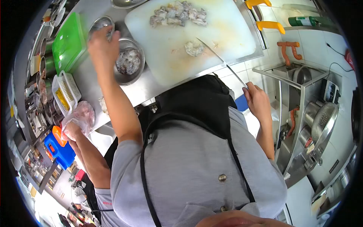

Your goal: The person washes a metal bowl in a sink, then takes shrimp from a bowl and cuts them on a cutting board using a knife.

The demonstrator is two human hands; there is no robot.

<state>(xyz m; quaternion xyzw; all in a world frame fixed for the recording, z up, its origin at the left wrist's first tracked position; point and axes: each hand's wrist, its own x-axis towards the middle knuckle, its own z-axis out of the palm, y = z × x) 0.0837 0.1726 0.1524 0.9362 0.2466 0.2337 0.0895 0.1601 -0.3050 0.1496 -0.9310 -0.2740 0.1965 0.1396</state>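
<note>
My right hand [258, 100] is wrapped round the handle of a long knife [226, 65]; its tip rests near a small piece of shrimp [193, 48] on the white cutting board [170, 70]. A pile of grey, peeled-looking shrimp [177, 14] lies at the board's far side. Over the edge of a small metal bowl [99, 23], my left hand [104, 43] is blurred, and what its fingers hold, if anything, is hidden. Close beside it, a larger metal bowl [142, 62] contains more shrimp [128, 60].
At the left stand a green tray [69, 41] and white baskets [70, 89]. A co-worker's hand [72, 130] holds a clear plastic bag [84, 115] there. Yellow handles [270, 26] hang past the board's right edge. A metal rack with pans [321, 121] stands at the right.
</note>
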